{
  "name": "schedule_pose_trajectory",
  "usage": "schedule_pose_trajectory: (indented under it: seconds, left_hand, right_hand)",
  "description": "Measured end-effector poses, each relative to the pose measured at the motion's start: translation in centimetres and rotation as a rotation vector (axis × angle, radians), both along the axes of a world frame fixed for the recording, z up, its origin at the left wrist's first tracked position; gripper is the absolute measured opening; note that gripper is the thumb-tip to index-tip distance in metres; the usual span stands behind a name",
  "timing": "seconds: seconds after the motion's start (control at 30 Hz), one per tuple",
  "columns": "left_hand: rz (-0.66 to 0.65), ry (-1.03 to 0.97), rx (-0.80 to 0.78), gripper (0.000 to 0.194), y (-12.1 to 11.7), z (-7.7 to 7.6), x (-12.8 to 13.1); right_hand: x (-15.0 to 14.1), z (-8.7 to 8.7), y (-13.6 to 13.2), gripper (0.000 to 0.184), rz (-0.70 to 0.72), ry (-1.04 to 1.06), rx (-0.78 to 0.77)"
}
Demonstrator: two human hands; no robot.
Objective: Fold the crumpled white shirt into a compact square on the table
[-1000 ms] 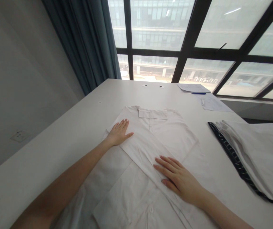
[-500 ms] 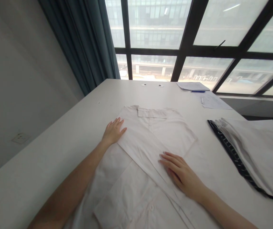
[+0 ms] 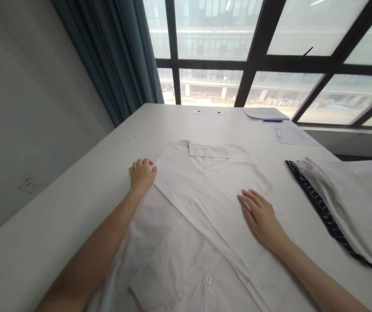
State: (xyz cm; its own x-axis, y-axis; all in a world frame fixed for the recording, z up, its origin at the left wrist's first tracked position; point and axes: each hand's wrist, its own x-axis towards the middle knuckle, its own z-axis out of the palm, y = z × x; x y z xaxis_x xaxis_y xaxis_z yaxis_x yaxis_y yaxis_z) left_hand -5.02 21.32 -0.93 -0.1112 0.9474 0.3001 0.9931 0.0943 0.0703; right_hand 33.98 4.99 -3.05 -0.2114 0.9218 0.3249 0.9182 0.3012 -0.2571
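Note:
A white button-up shirt lies on the white table with its collar toward the window. Its sleeves are laid across the body, and a button shows low in front. My left hand is at the shirt's left shoulder edge, fingers curled and thumb bent in, closed on the fabric there. My right hand rests over the right side of the shirt, with its fingers stretched out and slightly apart, holding nothing.
Folded white cloth with a black edge strip lies on the right. Papers and a blue pen are at the far right corner. Beyond the table stand a blue curtain and windows.
My left hand has slid left and curled at the shoulder edge, which has shifted outward with it. My right hand has moved right and away from me across the shirt.

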Motion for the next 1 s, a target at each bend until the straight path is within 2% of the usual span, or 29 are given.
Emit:
schedule_pose_trajectory:
  seconds: [0.4, 0.5, 0.63, 0.73, 0.83, 0.93, 1.0]
  left_hand:
    - [0.027, -0.056, -0.024, 0.026, 0.3, -0.2, -0.2]
    - [0.000, -0.068, 0.007, 0.026, 0.1, 0.0, -0.1]
    - [-0.086, -0.077, 0.061, 0.036, -0.5, 0.8, 1.1]
    - [-0.243, -0.083, 0.048, 0.034, -1.7, 1.2, 3.5]
    - [-0.468, -0.085, -0.017, 0.031, -4.1, 1.2, 6.8]
    - [-0.783, -0.103, -0.103, 0.039, -6.9, 0.7, 9.6]
    - [-0.927, -0.075, -0.132, 0.050, -8.3, 0.4, 10.6]
  right_hand:
    - [-0.2, 0.3, -0.1, 0.038, -0.006, -0.050, 0.012]
    - [-0.2, 0.2, 0.0, 0.038, -0.002, -0.057, 0.018]
    - [-0.2, 0.1, 0.0, 0.037, -0.006, -0.063, 0.025]
    - [-0.3, 0.1, 0.0, 0.038, -0.001, -0.064, 0.031]
    - [-0.2, 0.1, -0.1, 0.037, 0.001, -0.066, 0.030]
    - [-0.2, 0.1, -0.1, 0.037, 0.002, -0.066, 0.026]
    - [-0.2, 0.1, 0.0, 0.037, 0.004, -0.065, 0.027]
